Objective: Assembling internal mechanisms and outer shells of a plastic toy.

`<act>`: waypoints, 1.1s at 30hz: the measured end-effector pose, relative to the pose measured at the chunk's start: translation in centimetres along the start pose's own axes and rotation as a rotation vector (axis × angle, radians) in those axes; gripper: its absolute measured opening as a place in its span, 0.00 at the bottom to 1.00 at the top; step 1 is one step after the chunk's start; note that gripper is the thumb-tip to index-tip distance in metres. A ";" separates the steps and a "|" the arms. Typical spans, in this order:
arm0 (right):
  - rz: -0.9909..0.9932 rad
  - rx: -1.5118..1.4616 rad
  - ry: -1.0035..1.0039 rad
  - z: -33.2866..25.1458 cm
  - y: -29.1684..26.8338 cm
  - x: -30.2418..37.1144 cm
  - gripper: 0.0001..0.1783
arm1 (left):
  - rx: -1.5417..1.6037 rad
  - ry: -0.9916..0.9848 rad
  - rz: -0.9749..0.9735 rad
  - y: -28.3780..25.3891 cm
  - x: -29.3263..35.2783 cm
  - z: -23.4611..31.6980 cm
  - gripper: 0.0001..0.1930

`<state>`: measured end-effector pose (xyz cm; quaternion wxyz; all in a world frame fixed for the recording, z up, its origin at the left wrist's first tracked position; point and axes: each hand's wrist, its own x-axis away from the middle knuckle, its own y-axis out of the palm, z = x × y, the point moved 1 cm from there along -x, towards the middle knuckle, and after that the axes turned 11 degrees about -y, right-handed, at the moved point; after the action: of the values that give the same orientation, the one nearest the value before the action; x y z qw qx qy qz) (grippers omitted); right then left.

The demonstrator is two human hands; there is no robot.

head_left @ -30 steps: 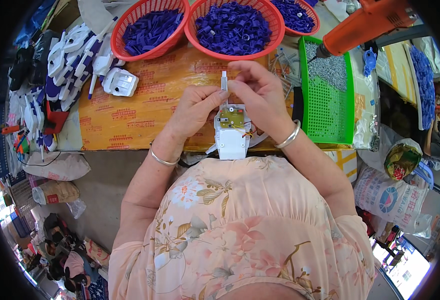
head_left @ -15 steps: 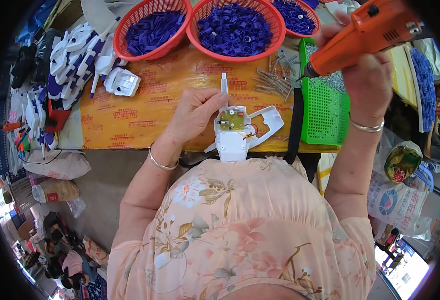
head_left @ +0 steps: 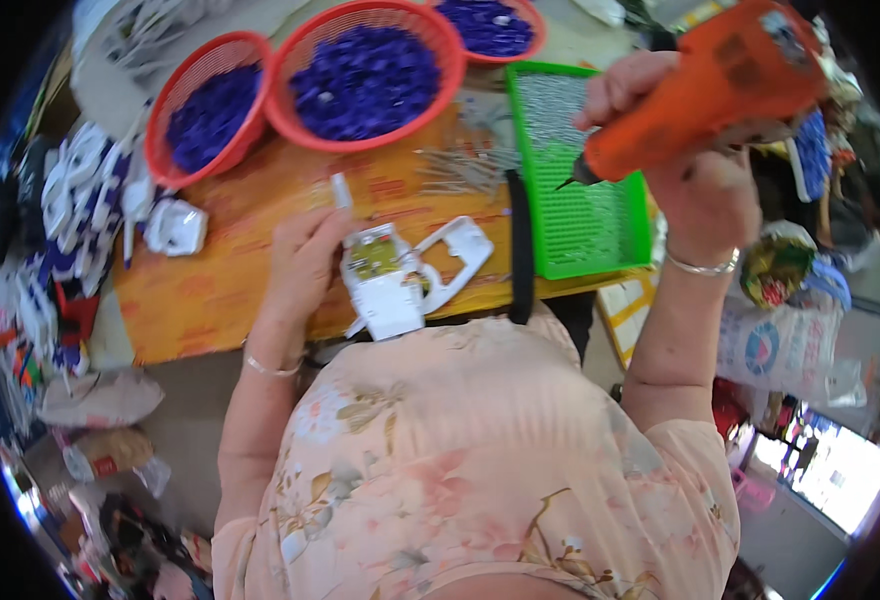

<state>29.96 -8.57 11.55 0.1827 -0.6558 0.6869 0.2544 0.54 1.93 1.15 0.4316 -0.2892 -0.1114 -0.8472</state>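
My left hand (head_left: 308,258) is closed on the upper left side of a white plastic housing (head_left: 388,303) near the table's front edge. A green-yellow circuit board (head_left: 376,257) shows inside the open housing. Beside it lies a white loop-shaped part (head_left: 472,245), apparently joined by thin wires. My right hand (head_left: 708,205) grips an orange electric screwdriver (head_left: 650,125), raised with its dark bit pointing down and left over a green perforated tray (head_left: 586,262). Small silvery pieces, probably screws (head_left: 558,100), fill the tray's far part.
Red baskets (head_left: 448,85) of purple plastic parts stand along the back. Long metal pins (head_left: 465,170) lie left of the tray. White-and-purple housings (head_left: 85,200) are piled at the far left. A black strap (head_left: 521,250) hangs over the front edge beside the tray.
The whole view has shifted, so the table and baskets sit further left and tilted. The screwdriver's bit has passed from the tray's left edge to over the tray. My left hand keeps its hold.
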 end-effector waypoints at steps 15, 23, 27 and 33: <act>0.648 0.519 -0.162 1.5 -1.6 4.4 0.08 | 0.293 0.126 -0.022 0.9 -1.1 -1.5 0.12; 0.665 0.522 -0.167 2.3 -1.8 4.3 0.09 | 0.288 0.128 -0.028 0.7 -1.0 -1.6 0.13; 0.686 0.505 -0.157 2.4 -1.9 4.4 0.09 | 0.269 0.121 -0.026 0.6 -1.0 -1.5 0.12; 0.680 0.542 -0.141 2.5 -1.9 4.4 0.08 | 0.242 0.123 -0.028 0.4 -1.2 -1.8 0.12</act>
<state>31.32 -10.66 6.78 0.3006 -0.3018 0.8914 0.1549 0.71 1.70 -1.04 0.4577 -0.1808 -0.1903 -0.8495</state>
